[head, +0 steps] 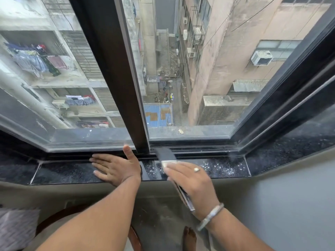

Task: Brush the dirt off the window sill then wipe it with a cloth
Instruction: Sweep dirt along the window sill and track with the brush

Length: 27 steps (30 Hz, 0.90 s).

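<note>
The right hand (192,180) is closed around the handle of a flat brush (165,155). The brush's long axis runs from the wrist up and to the left. Its dark bristles rest in the window track (199,151) at the back of the sill, just right of the dark centre post (126,105). The handle end shows below the palm.

The left hand (117,166) holds nothing. It lies flat and spread on the sill (63,172), fingers pointing left, thumb raised toward the frame.

The main dirt, pale specks (217,167) on the dark polished stone, lies to the right of the brush and nearer the sill's front edge than the bristles. The right hand is the nearer hand to it. A sweep across that patch would, in my judgement, run rightward along the sill's length, or pull the grit forward to the edge.

The sill is narrow, glossy and speckled, with joints at both ends where it meets angled side sections. The right pane appears open to a deep drop between buildings. No cloth is in view; I judge wiping has not begun.
</note>
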Tool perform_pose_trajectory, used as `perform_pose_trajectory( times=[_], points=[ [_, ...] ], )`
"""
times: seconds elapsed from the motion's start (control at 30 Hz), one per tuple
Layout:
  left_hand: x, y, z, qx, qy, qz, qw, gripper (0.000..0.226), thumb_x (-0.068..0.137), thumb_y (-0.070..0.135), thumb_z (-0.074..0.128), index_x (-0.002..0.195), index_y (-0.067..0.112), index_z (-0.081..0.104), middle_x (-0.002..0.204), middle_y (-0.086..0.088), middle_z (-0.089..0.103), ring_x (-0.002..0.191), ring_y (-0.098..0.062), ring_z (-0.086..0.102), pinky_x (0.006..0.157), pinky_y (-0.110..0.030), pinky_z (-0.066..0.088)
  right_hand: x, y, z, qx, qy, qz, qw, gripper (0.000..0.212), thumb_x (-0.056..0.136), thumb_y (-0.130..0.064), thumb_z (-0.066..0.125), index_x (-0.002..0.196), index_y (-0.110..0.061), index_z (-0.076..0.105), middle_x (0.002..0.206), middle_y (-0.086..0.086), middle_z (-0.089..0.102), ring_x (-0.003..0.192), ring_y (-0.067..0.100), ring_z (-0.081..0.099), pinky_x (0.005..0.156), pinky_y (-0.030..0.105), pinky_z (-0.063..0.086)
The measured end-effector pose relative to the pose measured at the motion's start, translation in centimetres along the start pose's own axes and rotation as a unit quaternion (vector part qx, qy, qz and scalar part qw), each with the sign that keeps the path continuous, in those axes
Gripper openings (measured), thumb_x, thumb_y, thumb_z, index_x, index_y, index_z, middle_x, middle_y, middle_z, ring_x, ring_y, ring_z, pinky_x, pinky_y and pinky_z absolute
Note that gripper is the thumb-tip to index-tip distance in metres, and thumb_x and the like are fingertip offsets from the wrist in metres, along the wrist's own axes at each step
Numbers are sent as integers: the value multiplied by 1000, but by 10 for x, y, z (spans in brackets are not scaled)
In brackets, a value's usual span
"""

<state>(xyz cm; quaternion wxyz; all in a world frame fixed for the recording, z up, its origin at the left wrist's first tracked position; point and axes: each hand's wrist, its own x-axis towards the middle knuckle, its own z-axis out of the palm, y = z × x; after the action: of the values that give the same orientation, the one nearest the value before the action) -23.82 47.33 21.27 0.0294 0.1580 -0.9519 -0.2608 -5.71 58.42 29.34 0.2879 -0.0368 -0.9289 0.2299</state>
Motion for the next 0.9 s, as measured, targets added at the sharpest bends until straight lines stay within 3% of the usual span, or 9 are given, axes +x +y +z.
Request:
perform_pose_trajectory(
  times=[0.2,0.53,0.67,0.8,0.9],
  points=[
    [3,-1,3,5,4,-2,1000,115,83,82,-1,153,-8,6,161,-30,16,150,-38,19,120,-54,10,56,4,28,69,-77,20,994,18,85,-10,70,102,-14,74,104,0,77,96,21,71,83,40,57],
    [2,-3,0,24,1,9,1000,115,84,82,-4,153,-9,4,162,-29,14,151,-36,16,121,-52,9,48,50,25,90,-136,101,981,21,88,-16,70,108,-19,74,105,1,77,95,23,72,83,41,58],
    [1,-3,-1,27,3,6,1000,114,84,82,-5,154,-8,4,162,-29,14,151,-36,16,121,-52,8,49,54,15,28,-169,116,978,21,90,-22,66,110,-22,73,102,2,77,91,31,71,78,44,56],
    [1,-4,-2,30,2,5,1000,113,85,82,-3,154,-8,5,162,-29,14,151,-36,17,121,-52,9,34,68,-24,-49,-150,163,974,18,88,-25,69,106,-23,74,96,5,78,85,32,72,70,47,58],
    [1,-4,-3,28,0,4,1000,112,86,80,-2,153,-8,4,162,-29,14,151,-37,17,121,-52,9,22,71,-53,-195,-137,250,938,20,82,-16,73,99,-25,75,89,6,78,78,34,71,64,42,58]
  ],
)
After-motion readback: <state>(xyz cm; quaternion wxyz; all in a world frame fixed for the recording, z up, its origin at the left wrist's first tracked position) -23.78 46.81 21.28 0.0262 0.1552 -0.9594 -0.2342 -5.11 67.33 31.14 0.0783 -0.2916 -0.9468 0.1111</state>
